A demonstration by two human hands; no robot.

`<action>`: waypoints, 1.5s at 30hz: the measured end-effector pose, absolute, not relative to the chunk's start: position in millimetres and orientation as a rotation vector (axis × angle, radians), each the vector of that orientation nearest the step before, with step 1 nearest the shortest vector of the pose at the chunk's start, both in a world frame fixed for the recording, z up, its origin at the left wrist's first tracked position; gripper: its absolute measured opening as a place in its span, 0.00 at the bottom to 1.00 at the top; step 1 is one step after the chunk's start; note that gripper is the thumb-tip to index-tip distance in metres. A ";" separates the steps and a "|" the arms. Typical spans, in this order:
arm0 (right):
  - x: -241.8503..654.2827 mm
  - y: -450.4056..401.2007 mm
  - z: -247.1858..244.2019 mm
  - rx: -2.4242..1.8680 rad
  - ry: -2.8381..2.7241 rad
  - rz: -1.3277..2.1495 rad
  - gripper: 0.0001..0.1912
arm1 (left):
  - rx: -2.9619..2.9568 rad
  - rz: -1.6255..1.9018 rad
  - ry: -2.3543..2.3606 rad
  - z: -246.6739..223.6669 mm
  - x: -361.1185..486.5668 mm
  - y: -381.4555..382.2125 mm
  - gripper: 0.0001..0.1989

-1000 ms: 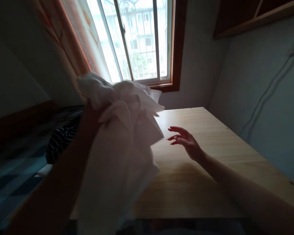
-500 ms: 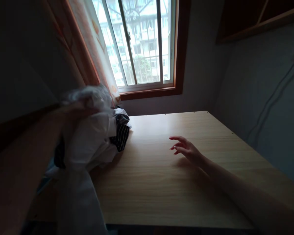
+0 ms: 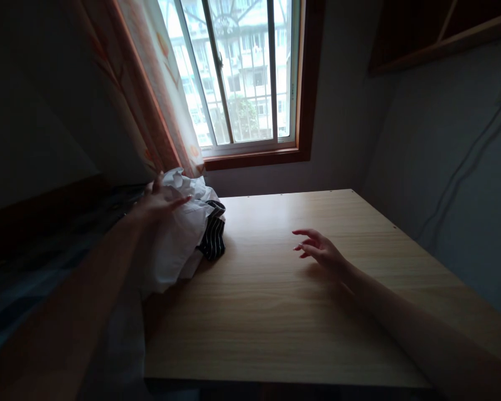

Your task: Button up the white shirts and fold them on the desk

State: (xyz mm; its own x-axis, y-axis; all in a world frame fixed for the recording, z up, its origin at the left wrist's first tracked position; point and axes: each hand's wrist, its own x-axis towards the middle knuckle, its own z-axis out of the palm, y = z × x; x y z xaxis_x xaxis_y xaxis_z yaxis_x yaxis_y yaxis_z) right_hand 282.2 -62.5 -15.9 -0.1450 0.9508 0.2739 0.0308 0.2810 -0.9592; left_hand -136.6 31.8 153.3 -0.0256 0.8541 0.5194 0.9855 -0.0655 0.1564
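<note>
White cloth (image 3: 177,236) lies heaped on the left end of the wooden table (image 3: 267,312), with part of it hanging over the edge. A black piece with white stripes (image 3: 214,238) sticks out at the heap's right side. My left hand (image 3: 161,201) rests against the top of the white cloth, its fingers spread. Over the middle of the table, my right hand (image 3: 319,249) hovers with its fingers apart and nothing in them.
Behind the table is a window (image 3: 242,78) with a brown frame, and an orange patterned curtain (image 3: 150,89) hangs at its left. Dark checked fabric (image 3: 37,267) spreads at the left. A shelf (image 3: 442,44) juts from the wall at upper right.
The white cloth has come down onto the heap and lies lower and flatter. My left hand has let go of it and its fingers have spread. My right hand has barely moved.
</note>
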 end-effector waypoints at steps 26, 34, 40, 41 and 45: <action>287.9 -45.8 -41.2 -1.985 -2.050 0.101 0.38 | -2.676 -0.214 -1.816 -22.4 76.4 -8.5 0.42; 286.0 -46.1 -33.0 -2.021 -2.129 0.212 0.40 | -2.863 -0.116 -1.612 -13.4 54.5 0.0 0.42; 286.6 -44.5 -35.3 -2.025 -2.128 0.195 0.37 | -2.833 -0.154 -1.597 -14.3 50.4 0.5 0.38; 286.6 -44.3 -35.8 -2.026 -2.126 0.192 0.37 | -2.831 -0.154 -1.597 -14.4 50.9 0.3 0.38; 286.5 -44.7 -35.7 -2.022 -2.127 0.186 0.37 | -2.827 -0.153 -1.593 -14.3 51.8 0.0 0.37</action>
State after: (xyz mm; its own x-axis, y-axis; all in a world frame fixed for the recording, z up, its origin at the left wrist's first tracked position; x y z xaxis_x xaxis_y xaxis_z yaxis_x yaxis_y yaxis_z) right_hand 286.5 -44.7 -35.7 -0.0436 0.9973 0.0584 0.9721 0.0558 -0.2280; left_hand 51.8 0.0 -14.3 0.5160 0.8561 0.0297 0.8460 -0.5147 0.1389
